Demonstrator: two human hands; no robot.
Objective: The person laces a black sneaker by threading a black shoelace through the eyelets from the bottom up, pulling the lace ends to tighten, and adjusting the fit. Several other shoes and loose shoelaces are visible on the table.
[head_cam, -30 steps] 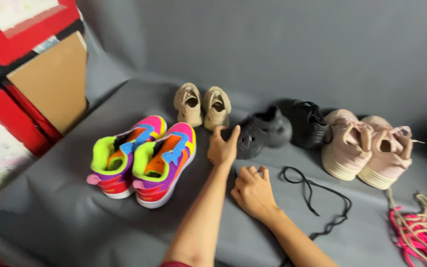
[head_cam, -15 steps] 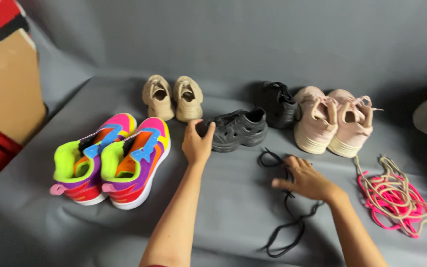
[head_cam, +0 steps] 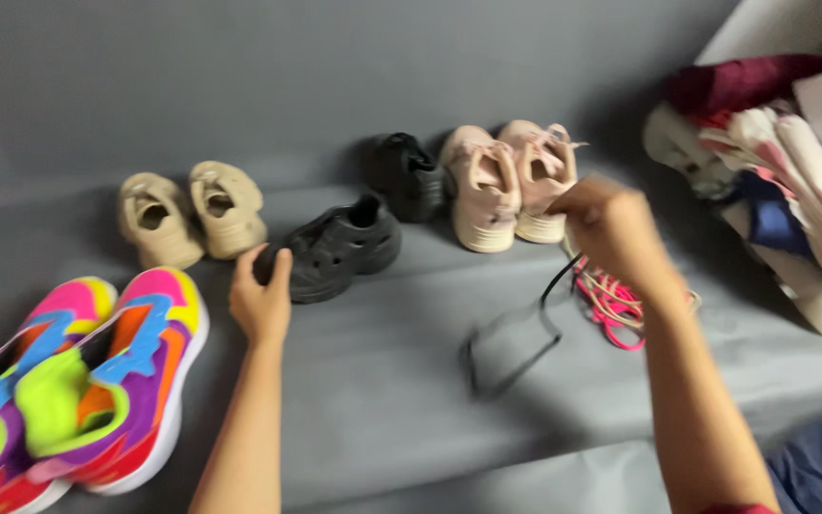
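Note:
My left hand [head_cam: 261,297] rests on the grey cloth with its fingertips touching the near end of a black clog-style shoe [head_cam: 340,249]. My right hand [head_cam: 606,228] is raised and pinched on a black shoelace [head_cam: 511,338], whose loop hangs down and trails onto the cloth. Just beyond that hand stands a pair of pale pink sneakers [head_cam: 506,181]. A second black shoe [head_cam: 406,176] sits behind the first one.
A pair of bright multicoloured sneakers [head_cam: 97,381] lies at the lower left, and a beige pair [head_cam: 192,214] behind it. Pink laces [head_cam: 611,300] lie tangled under my right wrist. A heap of clothes [head_cam: 782,171] fills the right side. Grey cloth [head_cam: 382,400] covers the surface.
My right hand has closed on the black lace and lifted it up and to the right. The view has swung right, showing the clothes heap. My left hand stays by the black shoe.

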